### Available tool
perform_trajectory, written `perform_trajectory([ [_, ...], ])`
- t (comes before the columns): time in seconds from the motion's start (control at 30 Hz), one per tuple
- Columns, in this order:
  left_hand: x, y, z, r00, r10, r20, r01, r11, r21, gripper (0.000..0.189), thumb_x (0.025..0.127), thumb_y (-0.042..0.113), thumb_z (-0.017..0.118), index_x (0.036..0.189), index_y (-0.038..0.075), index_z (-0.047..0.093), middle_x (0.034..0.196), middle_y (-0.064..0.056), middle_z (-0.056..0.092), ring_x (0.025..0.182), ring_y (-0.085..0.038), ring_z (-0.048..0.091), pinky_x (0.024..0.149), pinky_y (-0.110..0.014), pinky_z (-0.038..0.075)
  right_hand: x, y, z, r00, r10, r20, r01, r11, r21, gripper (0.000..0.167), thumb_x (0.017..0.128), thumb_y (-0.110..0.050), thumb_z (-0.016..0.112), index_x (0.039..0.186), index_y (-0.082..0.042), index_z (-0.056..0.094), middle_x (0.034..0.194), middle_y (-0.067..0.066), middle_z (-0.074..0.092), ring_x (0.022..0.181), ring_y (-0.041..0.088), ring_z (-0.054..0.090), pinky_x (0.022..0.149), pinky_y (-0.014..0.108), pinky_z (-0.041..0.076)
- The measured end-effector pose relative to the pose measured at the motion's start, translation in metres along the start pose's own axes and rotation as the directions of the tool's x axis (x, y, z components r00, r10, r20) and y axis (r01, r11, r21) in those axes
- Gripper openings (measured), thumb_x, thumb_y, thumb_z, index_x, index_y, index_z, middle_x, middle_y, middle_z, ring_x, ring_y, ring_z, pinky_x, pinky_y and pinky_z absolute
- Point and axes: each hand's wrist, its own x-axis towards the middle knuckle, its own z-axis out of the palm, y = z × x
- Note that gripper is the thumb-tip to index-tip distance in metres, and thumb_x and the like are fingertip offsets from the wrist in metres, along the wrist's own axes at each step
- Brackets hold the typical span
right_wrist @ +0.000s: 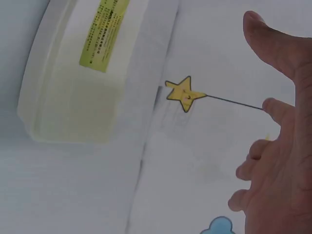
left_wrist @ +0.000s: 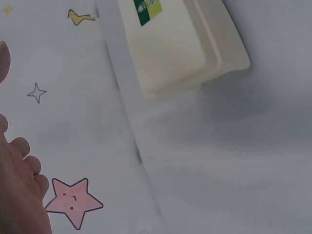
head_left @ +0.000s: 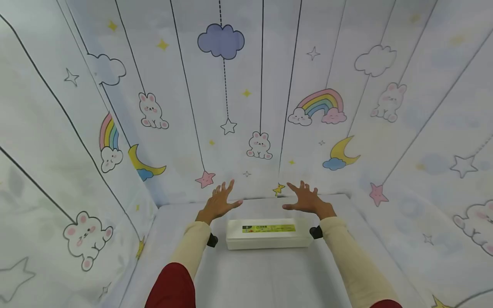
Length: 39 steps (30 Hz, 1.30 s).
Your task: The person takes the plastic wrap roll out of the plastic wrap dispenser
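Observation:
A long white lidded plastic box lies crosswise on the white surface, with a yellow-green printed label on its lid. My left hand hovers beyond the box's left end, fingers spread and thumb pointing inward. Mirroring it, my right hand is held past the right end, its fingers also spread. Both hands are apart from the box and hold nothing. In the left wrist view one end of the box shows, the hand at the left edge. The right wrist view has the box at upper left.
White cloth walls printed with bunnies, stars, clouds and rainbows rise behind and on both sides. The white table surface meets the back wall just behind the box. Dark wrist camera mounts sit under the cuffs.

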Motion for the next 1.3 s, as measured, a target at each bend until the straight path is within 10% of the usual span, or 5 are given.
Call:
perform_trajectory([
  [0.3, -0.035, -0.030, 0.022, 0.999, -0.036, 0.014, 0.038, 0.977, -0.211, 0.123, 0.090, 0.065, 0.080, 0.172, -0.003, 0.019, 0.176, -0.030, 0.031, 0.161, -0.051, 0.035, 0.129, -0.069, 0.035, 0.003, -0.008, 0.034, 0.990, -0.108, 0.091, 0.103, 0.993, 0.051, 0.107, 0.085, -0.056, 0.088, 0.169, -0.010, 0.040, 0.169, 0.046, 0.027, 0.157, 0.070, 0.024, 0.117, 0.095, 0.015],
  [0.8, -0.070, -0.076, 0.086, 0.999, 0.023, 0.027, -0.010, 0.909, -0.417, 0.125, 0.067, 0.010, 0.106, 0.165, -0.012, 0.033, 0.171, -0.033, 0.038, 0.151, -0.058, 0.047, 0.120, -0.062, 0.048, 0.004, -0.020, 0.088, 0.966, -0.176, 0.188, 0.158, 0.982, 0.106, 0.111, 0.075, -0.044, 0.101, 0.165, -0.007, 0.047, 0.167, 0.043, 0.037, 0.155, 0.066, 0.033, 0.119, 0.091, 0.021],
  [1.3, -0.065, -0.087, 0.132, 0.998, 0.019, -0.064, -0.052, 0.813, -0.579, 0.113, 0.067, 0.006, 0.105, 0.160, -0.011, 0.042, 0.163, -0.032, 0.048, 0.150, -0.054, 0.050, 0.120, -0.058, 0.049, 0.007, -0.022, 0.109, 0.973, -0.129, 0.189, 0.106, 0.986, 0.127, 0.105, 0.070, -0.027, 0.106, 0.159, -0.006, 0.055, 0.161, 0.030, 0.054, 0.149, 0.056, 0.049, 0.122, 0.083, 0.031],
])
